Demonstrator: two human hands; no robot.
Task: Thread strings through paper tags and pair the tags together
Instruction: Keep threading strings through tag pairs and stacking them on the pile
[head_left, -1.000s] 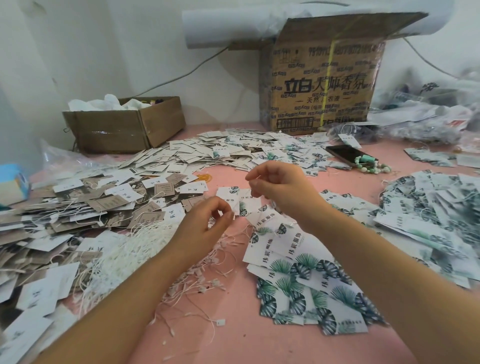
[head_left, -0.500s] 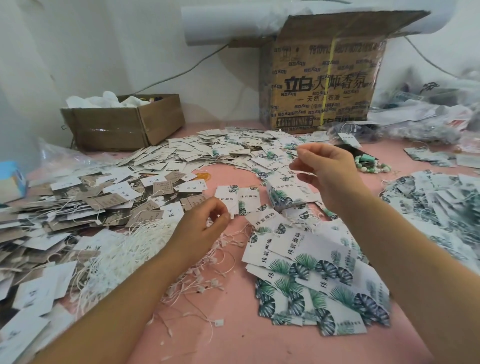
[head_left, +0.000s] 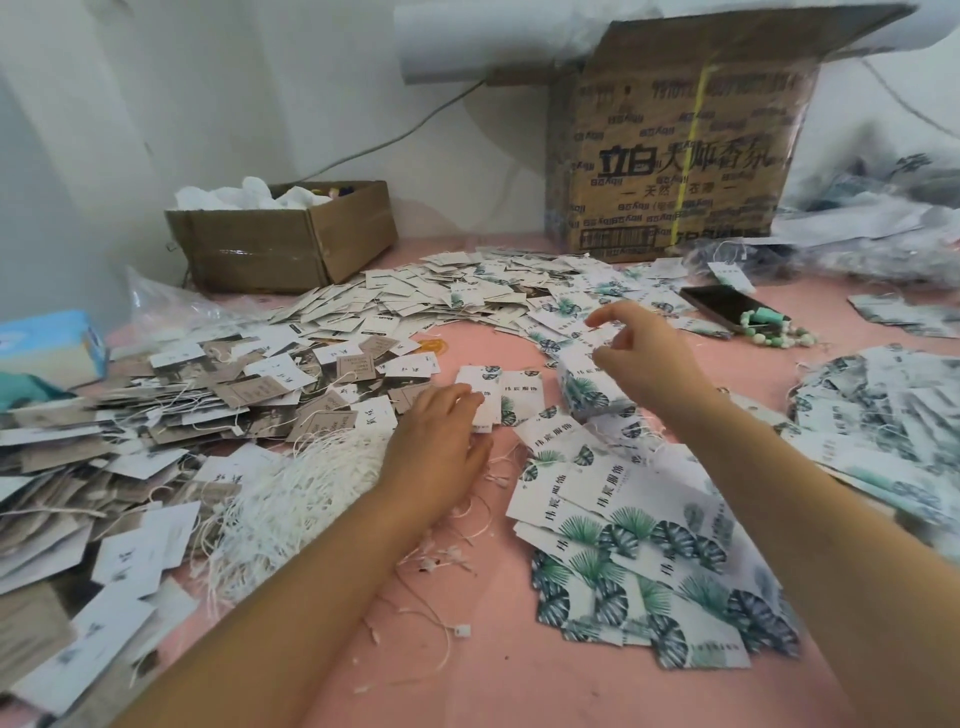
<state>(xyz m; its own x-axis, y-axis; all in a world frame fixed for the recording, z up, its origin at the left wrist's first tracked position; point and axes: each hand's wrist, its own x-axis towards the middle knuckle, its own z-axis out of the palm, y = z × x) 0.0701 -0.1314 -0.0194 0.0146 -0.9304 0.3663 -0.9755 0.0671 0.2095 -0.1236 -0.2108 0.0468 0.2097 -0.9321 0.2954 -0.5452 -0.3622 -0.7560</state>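
Left hand (head_left: 436, 447) pinches a leaf-print tag (head_left: 483, 384); right hand (head_left: 644, 358) hangs released over a tag stack (head_left: 584, 387). Small carton (head_left: 260, 249), far-left corner of the desk (head_left: 467, 675), holds crumpled white material.

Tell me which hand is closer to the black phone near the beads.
Right. The right hand hovers just left of the phone, above leaf-print tags. The left hand is farther off, down-left, beside the white strings.

Matt paper tags (head_left: 618, 525), fibrous white strings (head_left: 291, 499), smooth pink tabletop (head_left: 467, 686), taped brown cardboard box (head_left: 280, 244), glossy phone (head_left: 719, 306).
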